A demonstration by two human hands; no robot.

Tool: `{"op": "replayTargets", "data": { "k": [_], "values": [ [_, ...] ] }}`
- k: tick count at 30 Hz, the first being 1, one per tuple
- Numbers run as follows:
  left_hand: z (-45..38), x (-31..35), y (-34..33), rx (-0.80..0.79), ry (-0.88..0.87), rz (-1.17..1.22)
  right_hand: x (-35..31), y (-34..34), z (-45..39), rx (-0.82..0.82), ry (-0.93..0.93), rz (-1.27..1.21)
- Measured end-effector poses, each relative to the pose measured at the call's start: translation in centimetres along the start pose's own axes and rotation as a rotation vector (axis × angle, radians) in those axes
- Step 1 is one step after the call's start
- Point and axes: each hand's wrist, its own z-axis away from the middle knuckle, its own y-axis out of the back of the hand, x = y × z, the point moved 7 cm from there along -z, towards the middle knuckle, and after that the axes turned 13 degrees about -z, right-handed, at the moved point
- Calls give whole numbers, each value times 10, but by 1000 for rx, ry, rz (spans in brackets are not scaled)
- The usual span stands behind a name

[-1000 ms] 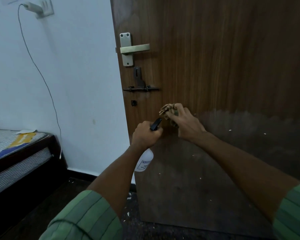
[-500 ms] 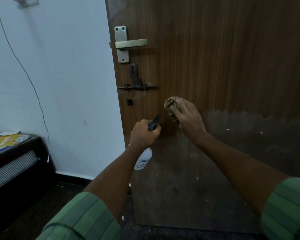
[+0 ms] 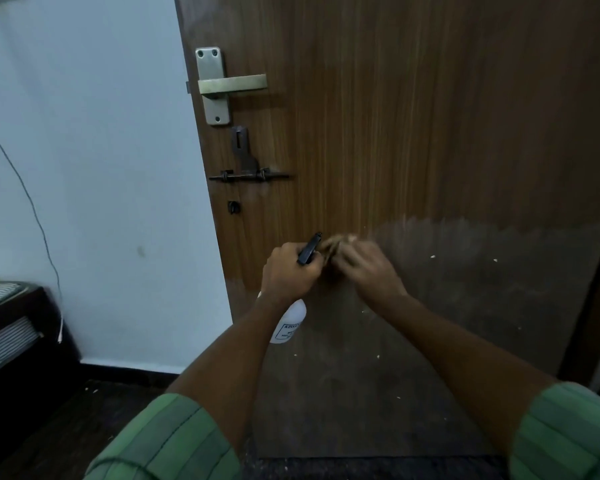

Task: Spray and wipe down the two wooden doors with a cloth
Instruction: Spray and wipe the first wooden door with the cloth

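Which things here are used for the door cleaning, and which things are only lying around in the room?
For the job:
- wooden door
- spray bottle, held by the left hand
- cloth, blurred, in the right hand

Just there:
- door handle
- sliding bolt
- cable hanging on the wall
- bed at the left edge

Brown door, blurred cloth, white bottle.

One wooden door; one spray bottle; one cloth; two hands; one door handle.
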Motion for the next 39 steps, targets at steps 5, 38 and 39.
{"op": "replayTargets", "data": {
  "k": [5, 38, 39],
  "values": [
    [-4, 12, -12, -10, -10, -18, 22, 18, 2, -77, 124, 8],
    [-16, 111, -74, 64, 13, -65, 96, 36, 111, -94, 113, -73],
    [-17, 114, -77, 52, 7, -74, 101, 39, 114, -132, 152, -68]
  ]
}}
